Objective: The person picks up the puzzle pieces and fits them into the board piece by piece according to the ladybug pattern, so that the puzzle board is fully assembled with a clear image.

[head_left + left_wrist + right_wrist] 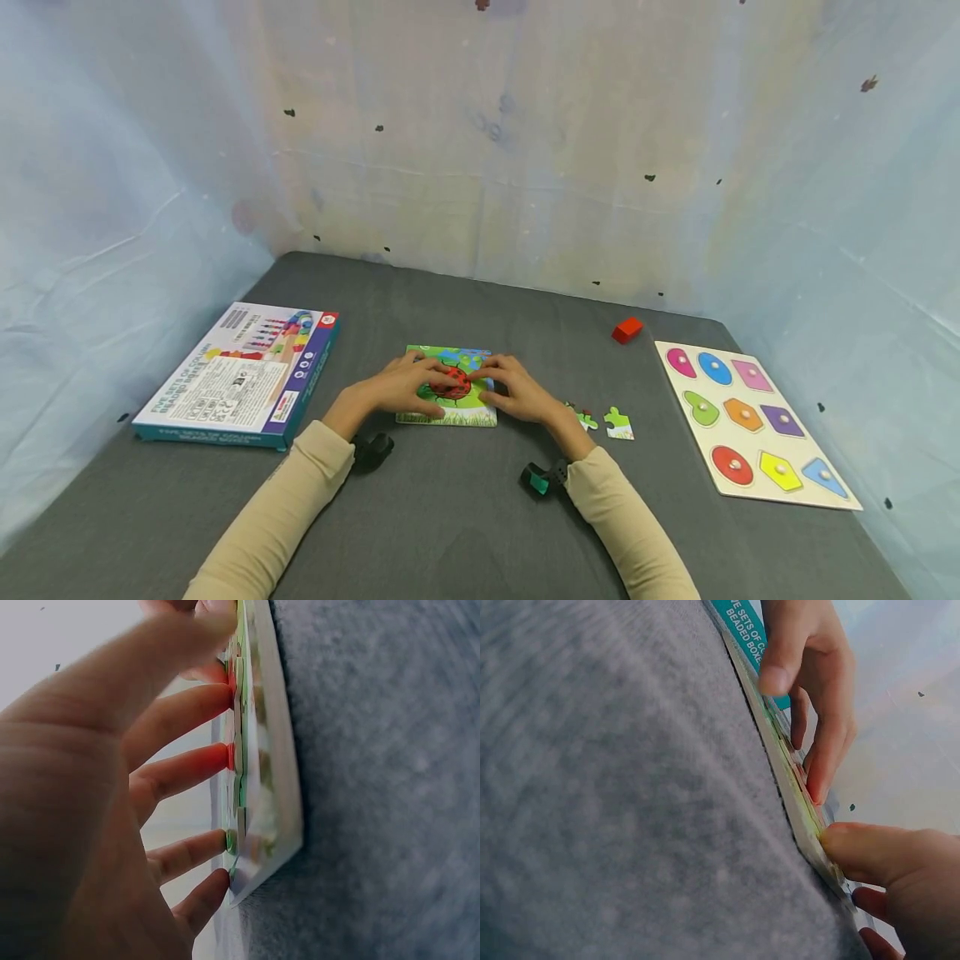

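A flat jigsaw puzzle with a red ladybug on green grass lies in the middle of the grey table. My left hand reaches over its left side, and in the left wrist view the spread fingertips press on the pieces. From the right, my right hand rests on the puzzle. Its thumb touches the surface near the edge in the right wrist view; its other fingers are partly hidden there. Two loose puzzle pieces, one green and white and one partly behind my right wrist, lie to the right.
On the left lies a boxed toy set. A shape board with knobbed coloured shapes lies at the right, and a red block is just behind it to the left. A speckled sheet hangs behind the table.
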Demonstrator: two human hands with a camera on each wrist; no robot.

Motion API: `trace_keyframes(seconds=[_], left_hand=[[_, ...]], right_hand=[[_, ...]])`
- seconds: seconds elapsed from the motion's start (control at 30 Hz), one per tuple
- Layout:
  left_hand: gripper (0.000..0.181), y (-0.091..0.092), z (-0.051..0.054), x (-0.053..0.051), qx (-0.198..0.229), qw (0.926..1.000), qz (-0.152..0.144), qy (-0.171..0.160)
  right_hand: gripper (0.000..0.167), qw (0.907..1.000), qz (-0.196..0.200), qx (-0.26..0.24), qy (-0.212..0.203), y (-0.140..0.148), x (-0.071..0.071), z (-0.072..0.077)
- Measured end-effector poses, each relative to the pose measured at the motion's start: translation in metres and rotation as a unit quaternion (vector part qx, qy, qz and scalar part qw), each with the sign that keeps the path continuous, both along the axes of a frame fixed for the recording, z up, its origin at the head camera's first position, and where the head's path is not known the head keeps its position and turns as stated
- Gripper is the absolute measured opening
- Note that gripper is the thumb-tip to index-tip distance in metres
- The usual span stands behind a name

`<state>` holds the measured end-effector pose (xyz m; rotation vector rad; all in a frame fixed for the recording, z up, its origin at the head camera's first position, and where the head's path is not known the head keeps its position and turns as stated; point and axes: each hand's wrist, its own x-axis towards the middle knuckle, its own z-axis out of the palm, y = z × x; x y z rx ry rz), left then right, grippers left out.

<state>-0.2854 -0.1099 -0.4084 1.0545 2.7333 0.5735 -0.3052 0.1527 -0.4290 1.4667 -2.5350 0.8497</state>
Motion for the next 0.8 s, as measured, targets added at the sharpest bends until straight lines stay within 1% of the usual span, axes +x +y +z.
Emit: trace_keyframes(seconds=[0.07, 0.17, 0.27, 0.33, 0.47, 0.57, 0.67, 0.77, 0.8], left_hand=[[0.063, 0.000, -0.001, 0.000, 0.000, 1.0000, -0.006, 0.003], [0.068, -0.001, -0.001, 0.000, 0.000, 0.9999, -0.013, 0.004], [0.070, -0.003, 0.000, 0.000, 0.001, 0.9999, -0.010, -0.006], [0.072, -0.006, 0.000, 0.000, 0.003, 0.9999, -0.009, -0.011], [0.078, -0.009, 0.002, 0.000, 0.013, 0.9995, -0.016, -0.022], [0.086, -0.011, 0.002, -0.001, 0.020, 0.9994, -0.014, -0.025], [0.090, -0.012, 0.002, -0.002, 0.017, 0.9997, 0.003, -0.019], [0.087, -0.014, 0.003, -0.003, 0.002, 0.9998, 0.013, -0.012], [0.086, -0.014, 0.004, -0.002, -0.003, 0.9997, 0.016, -0.015]], right_hand=[[0.036, 0.9998, -0.006, 0.011, -0.014, 0.000, 0.000, 0.001], [0.051, 0.9985, -0.018, 0.033, -0.041, 0.001, 0.002, 0.004], [0.063, 0.9963, -0.030, 0.057, -0.057, 0.001, 0.003, 0.007], [0.068, 0.9951, -0.034, 0.070, -0.062, 0.002, 0.004, 0.008], [0.071, 0.9934, -0.040, 0.088, -0.062, 0.002, 0.005, 0.010], [0.071, 0.9930, -0.042, 0.095, -0.057, 0.001, 0.006, 0.011], [0.071, 0.9932, -0.042, 0.100, -0.042, 0.000, 0.007, 0.014], [0.070, 0.9936, -0.040, 0.101, -0.030, 0.000, 0.009, 0.015], [0.070, 0.9935, -0.040, 0.103, -0.026, 0.000, 0.009, 0.015]])
